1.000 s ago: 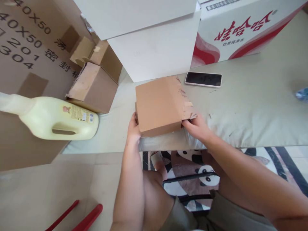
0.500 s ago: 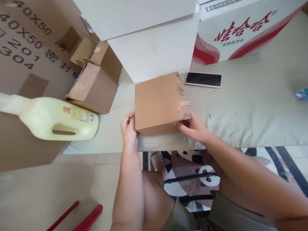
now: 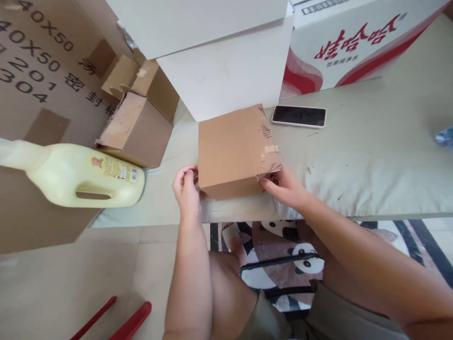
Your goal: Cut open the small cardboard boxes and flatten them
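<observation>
A small brown cardboard box lies on the cloth-covered surface in front of me, its right end worn, with a strip of tape and dark marks. At that end's near corner my right hand grips the box, thumb on the front edge and fingers partly hidden at the side. My left hand is beside the box's left end, fingers loosely bent and thumb apart. A narrow gap shows between most of this hand and the cardboard; whether the fingertips touch it I cannot tell.
Behind the box stands a white box, with a red-and-white carton to its right. A phone lies in front of the carton. At left are a pale yellow jug, smaller brown boxes and a large printed carton.
My left hand has shifted slightly left, away from the box's left end, and its fingers have loosened. My right hand and the box have hardly moved.
</observation>
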Demonstrator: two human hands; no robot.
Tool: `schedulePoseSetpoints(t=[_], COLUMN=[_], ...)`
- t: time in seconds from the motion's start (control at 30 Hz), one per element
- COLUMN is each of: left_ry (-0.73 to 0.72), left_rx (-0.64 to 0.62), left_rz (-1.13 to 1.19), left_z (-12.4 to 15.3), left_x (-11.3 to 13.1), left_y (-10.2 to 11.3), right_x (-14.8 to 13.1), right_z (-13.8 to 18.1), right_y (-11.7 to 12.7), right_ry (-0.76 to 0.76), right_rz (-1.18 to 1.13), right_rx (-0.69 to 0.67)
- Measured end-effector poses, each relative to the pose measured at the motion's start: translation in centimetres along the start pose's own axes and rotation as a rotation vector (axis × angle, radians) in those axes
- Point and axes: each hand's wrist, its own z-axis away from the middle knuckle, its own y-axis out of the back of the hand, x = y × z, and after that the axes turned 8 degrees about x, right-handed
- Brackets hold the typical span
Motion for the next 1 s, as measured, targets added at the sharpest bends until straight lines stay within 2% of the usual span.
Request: schedulePoseSetpoints(t=[0.13, 0.43, 0.6, 0.8, 1.0], left_ry=[-0.034, -0.028, 0.013, 0.069, 0.025], left_rx=[-0.043, -0.051, -0.003, 0.042, 0.018], left_rz=[-0.037, -0.039, -0.035, -0.021, -0.08], left_z=[0.19, 0.02, 0.02, -0.07, -0.09], left_x=[0.19, -0.31, -0.25, -0.12, 0.03], left_y=[-0.02, 0.12, 0.04, -0.15, 0.16], right_x=[-0.12, 0.52, 0.24, -0.12, -0.1], right_z=[-0.03, 0.22, 0.37, 0.51, 0.48], right_y=[-0.03, -0.18, -0.45, -0.63, -0.71], right_ry=[0.017, 0.03, 0.096, 0.098, 0.09], right_rz=[-0.008, 0.032, -0.011, -0.06, -0.049], right_rx=[0.005, -0.003, -0.035, -0.051, -0.034])
